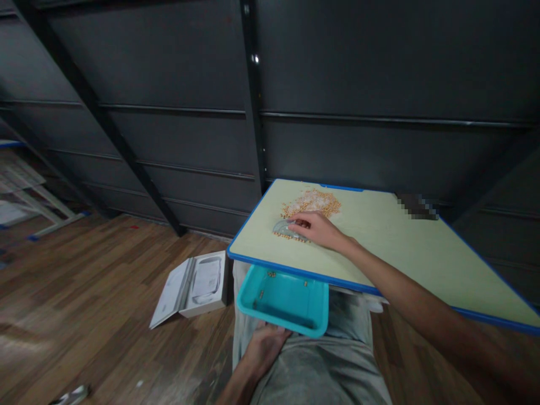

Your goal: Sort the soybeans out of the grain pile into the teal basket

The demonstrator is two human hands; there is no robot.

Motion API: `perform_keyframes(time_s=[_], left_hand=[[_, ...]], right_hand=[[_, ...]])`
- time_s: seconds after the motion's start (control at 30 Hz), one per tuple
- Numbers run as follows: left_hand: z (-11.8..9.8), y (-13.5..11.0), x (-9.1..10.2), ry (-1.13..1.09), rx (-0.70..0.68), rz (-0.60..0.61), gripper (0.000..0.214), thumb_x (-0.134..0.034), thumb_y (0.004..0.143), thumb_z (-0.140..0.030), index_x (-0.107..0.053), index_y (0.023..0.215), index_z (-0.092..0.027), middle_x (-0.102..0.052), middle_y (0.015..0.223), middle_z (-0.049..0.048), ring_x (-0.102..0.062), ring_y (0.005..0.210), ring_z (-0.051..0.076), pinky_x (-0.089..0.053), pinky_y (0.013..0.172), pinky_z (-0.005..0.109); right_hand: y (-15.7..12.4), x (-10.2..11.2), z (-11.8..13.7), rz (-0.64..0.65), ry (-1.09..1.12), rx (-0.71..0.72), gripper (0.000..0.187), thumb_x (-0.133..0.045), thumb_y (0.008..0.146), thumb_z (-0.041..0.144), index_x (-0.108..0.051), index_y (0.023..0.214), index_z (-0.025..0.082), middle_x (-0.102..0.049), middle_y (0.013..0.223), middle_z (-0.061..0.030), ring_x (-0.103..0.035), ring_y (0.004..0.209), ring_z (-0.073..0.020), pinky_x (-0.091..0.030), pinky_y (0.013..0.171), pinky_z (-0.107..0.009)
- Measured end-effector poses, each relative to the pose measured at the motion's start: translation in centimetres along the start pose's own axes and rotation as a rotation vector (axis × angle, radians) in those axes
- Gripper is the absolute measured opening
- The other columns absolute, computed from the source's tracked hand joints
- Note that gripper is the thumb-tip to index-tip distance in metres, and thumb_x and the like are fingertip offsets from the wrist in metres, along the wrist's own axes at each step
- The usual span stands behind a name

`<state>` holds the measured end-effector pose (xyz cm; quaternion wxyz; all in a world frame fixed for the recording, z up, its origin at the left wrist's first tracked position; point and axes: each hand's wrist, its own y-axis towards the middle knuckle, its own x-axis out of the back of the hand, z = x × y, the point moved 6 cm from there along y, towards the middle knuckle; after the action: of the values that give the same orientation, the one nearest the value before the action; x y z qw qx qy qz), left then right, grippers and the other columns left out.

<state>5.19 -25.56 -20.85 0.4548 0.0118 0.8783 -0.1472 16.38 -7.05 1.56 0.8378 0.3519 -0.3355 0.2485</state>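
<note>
My right hand (314, 228) is over the table with its fingers curled onto a clear half-round plastic piece (282, 226), which may be a protractor. This piece lies against the tabletop, and a thin row of yellow beans (289, 237) runs along its near edge. Just beyond the hand spreads a pile of yellow beans mixed with whitish bits (314, 201). Below the table's front edge, my left hand (268, 346) grips the near rim of a turquoise plastic tray (324, 309). A few beans lie inside the tray. The left fingers are partly hidden beneath it.
The pale yellow table (400, 247) has a blue edge. A dark object (417, 206), pixelated, lies at its far right. An open white box (206, 281) sits on the wooden floor to the left. A dark panelled wall (189, 135) rises behind the table.
</note>
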Motion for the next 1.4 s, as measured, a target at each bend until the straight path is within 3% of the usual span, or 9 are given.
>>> perform_keyframes(time_s=[0.13, 0.47, 0.7, 0.83, 0.97, 1.17, 1.4], left_hand=[[-0.3, -0.1, 0.2, -0.006, 0.014, -0.048, 0.041, -0.07, 0.057, -0.011, -0.068, 0.096, -0.023, -0.076, 0.092, 0.0022, -0.066, 0.094, 0.025, -0.041, 0.102, 0.051], [-2.6, -0.8, 0.4, -0.032, -0.052, -0.093, 0.026, -0.069, 0.06, -0.008, -0.067, 0.081, -0.023, -0.073, 0.081, -0.0008, -0.066, 0.085, 0.022, -0.049, 0.089, 0.048], [-2.6, -0.9, -0.8, -0.015, -0.049, -0.095, 0.048, -0.066, 0.062, -0.008, -0.065, 0.108, -0.023, -0.073, 0.108, 0.005, -0.064, 0.103, 0.029, -0.047, 0.095, 0.056], [-2.4, -0.7, -0.3, -0.038, -0.044, -0.09, 0.046, -0.066, 0.061, -0.007, -0.066, 0.103, -0.024, -0.073, 0.106, 0.0039, -0.064, 0.103, 0.028, -0.046, 0.098, 0.056], [-2.6, -0.5, 0.4, -0.035, -0.058, -0.093, 0.035, -0.068, 0.06, -0.006, -0.068, 0.091, -0.022, -0.073, 0.081, -0.0003, -0.067, 0.087, 0.022, -0.049, 0.095, 0.053], [-3.6, -0.5, 0.7, -0.014, -0.084, -0.099, 0.041, -0.067, 0.062, -0.008, -0.067, 0.101, -0.022, -0.074, 0.1, 0.0033, -0.067, 0.094, 0.025, -0.048, 0.097, 0.055], [-4.4, -0.8, 0.6, 0.002, -0.111, -0.08, 0.036, -0.066, 0.065, -0.009, -0.066, 0.099, -0.022, -0.074, 0.098, 0.0027, -0.066, 0.093, 0.024, -0.047, 0.098, 0.057]], right_hand=[[-0.1, -0.3, 0.6, 0.027, 0.025, -0.004, 0.023, -0.058, 0.091, 0.034, -0.071, 0.103, 0.019, -0.07, 0.083, -0.0025, -0.058, 0.069, -0.0126, -0.04, 0.064, -0.025], [-0.8, -1.4, 2.5, 0.102, 0.137, 0.032, 0.024, -0.062, 0.088, 0.034, -0.071, 0.102, 0.018, -0.069, 0.073, -0.0021, -0.06, 0.064, -0.0118, -0.045, 0.062, -0.024], [-1.1, -1.9, 4.4, 0.173, 0.184, 0.098, 0.025, -0.063, 0.087, 0.036, -0.072, 0.1, 0.017, -0.067, 0.071, -0.0014, -0.059, 0.062, -0.0106, -0.045, 0.06, -0.023], [-1.2, -2.0, 4.5, 0.201, 0.2, 0.091, 0.024, -0.063, 0.086, 0.036, -0.072, 0.099, 0.017, -0.067, 0.07, -0.001, -0.059, 0.061, -0.0107, -0.045, 0.06, -0.024], [-1.2, -2.0, 4.1, 0.17, 0.222, 0.042, 0.025, -0.063, 0.086, 0.036, -0.071, 0.101, 0.017, -0.067, 0.072, -0.0012, -0.059, 0.062, -0.0107, -0.045, 0.061, -0.024], [-0.4, -1.0, 2.9, -0.009, 0.118, -0.015, 0.021, -0.061, 0.087, 0.034, -0.071, 0.096, 0.018, -0.067, 0.073, -0.0017, -0.058, 0.064, -0.0117, -0.044, 0.061, -0.025], [2.7, -2.8, 3.3, 0.077, 0.061, 0.021, 0.017, -0.06, 0.088, 0.03, -0.071, 0.095, 0.018, -0.07, 0.078, -0.0037, -0.061, 0.068, -0.0137, -0.043, 0.064, -0.026]])
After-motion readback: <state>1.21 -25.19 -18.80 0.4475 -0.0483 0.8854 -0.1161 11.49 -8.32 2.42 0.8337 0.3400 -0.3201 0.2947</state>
